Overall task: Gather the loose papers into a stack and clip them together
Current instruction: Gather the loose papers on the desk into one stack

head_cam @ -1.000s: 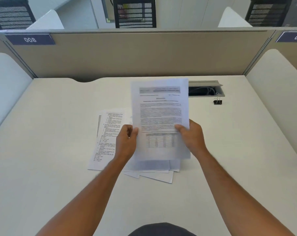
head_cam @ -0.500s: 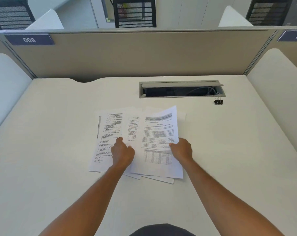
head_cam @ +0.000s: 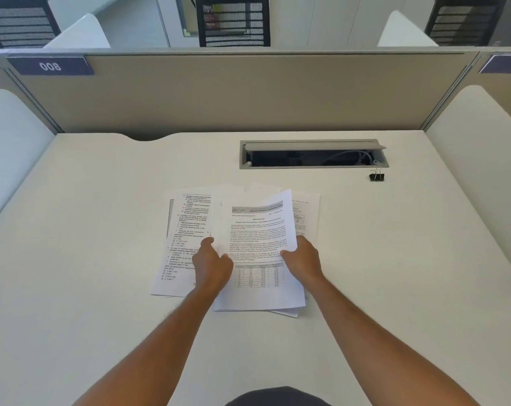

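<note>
- The left hand (head_cam: pixel 211 263) grips the left edge of the top sheet (head_cam: pixel 260 250), fingers curled at the margin; how many sheets it has hold of cannot be told.
- The right hand (head_cam: pixel 302 257) pinches the same sheet's right edge, thumb on the printed face and fingers tucked beneath.
- That sheet lies low over the loose papers (head_cam: pixel 186 238) on the tabletop (head_cam: pixel 87 230), its far end lifted and slightly curled.
- The papers below are fanned: one page juts out to the left, another pokes out at the right (head_cam: pixel 307 212), and corners show at the near edge.
- The binder clip (head_cam: pixel 376 174) stands well apart from the papers, to the far right, just in front of the open cable tray (head_cam: pixel 312 155).
- Risk: the edges are not squared, so clipping now would likely catch only some pages and leave the left page out.
- Risk: pulling the sheets together with curled fingers could crease or fold a corner.
- Risk: reaching for the clip frees one hand, and the loosened stack may slide apart on the smooth top.
</note>
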`<state>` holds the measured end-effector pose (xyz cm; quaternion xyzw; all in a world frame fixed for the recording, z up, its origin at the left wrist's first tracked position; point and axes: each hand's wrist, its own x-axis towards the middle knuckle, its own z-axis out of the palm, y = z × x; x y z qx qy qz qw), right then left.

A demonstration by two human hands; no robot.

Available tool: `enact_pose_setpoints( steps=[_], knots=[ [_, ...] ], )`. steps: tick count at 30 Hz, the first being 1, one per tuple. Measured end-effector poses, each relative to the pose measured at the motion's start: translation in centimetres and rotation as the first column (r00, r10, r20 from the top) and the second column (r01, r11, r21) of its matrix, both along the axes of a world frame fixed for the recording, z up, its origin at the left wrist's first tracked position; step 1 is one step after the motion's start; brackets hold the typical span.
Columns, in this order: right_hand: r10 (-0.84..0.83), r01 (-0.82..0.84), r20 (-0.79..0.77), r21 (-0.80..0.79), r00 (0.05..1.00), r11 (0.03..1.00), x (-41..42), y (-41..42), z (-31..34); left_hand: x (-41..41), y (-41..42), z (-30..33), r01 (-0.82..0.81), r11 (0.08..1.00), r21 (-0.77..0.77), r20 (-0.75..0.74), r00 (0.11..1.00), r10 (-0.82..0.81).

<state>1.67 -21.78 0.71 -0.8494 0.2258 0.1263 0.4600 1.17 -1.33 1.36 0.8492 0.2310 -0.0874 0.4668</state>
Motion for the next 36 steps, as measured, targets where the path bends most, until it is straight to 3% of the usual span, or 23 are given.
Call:
enact_pose_setpoints(
  steps=[11,22,28,31,33,36],
  knots=[
    [0.049,-0.051,-0.013,-0.259,0.999,0.965,0.3,1.3,-0.8,0.2,0.5,0.1,0.028,1.0,-0.013,-0.014,0.999,-0.029],
    [0.03,-0.029,-0.006,0.042,1.0,0.999,-0.1,0.0,0.7,0.0,0.3,0.3,0.058,0.998,-0.008,-0.011,0.998,-0.058],
    [-0.162,0.167,-0.044,0.263,0.986,0.95,0.4,-0.4,1.1,0.1,0.8,0.3,0.06,0.998,-0.001,-0.011,0.998,-0.06],
    [-0.111,0.133,-0.083,0.342,0.99,0.93,0.3,-0.5,1.0,-0.1,0.8,0.3,0.066,0.998,-0.015,-0.015,0.998,-0.067],
    [-0.059,0.08,-0.071,0.35,0.996,0.933,-0.1,-0.6,1.4,-0.2,0.8,0.2,0.059,0.998,-0.019,-0.023,0.998,-0.059],
    [-0.114,0.112,-0.009,0.301,0.993,0.947,-0.4,-1.3,1.8,-0.1,0.9,0.3,0.04,0.999,-0.02,-0.021,0.999,-0.04]
  ],
)
